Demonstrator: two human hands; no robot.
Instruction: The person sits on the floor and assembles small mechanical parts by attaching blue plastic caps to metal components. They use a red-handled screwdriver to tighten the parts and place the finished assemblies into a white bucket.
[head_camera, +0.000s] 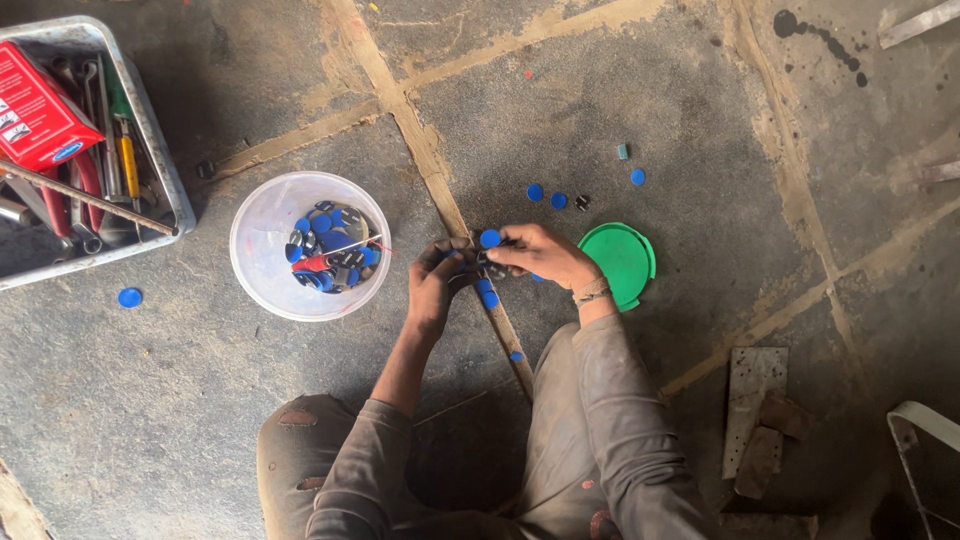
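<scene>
Blue discs pinched at frame centre

Right hand (540, 255) pinches a blue disc (489, 238); left hand (438, 275) curls closed on small pieces beside it. Red rectangular box (35, 115) lies upper left in a tool tray (160, 150).

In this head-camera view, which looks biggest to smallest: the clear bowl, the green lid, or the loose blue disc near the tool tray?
1. Clear bowl, holding discs.
2. Green lid, partly hidden by the right hand.
3. Loose blue disc, far smallest.

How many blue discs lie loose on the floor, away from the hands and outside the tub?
5: three above the hands, one below them, one by the tool tray. Others near the hands may be hidden.
</scene>
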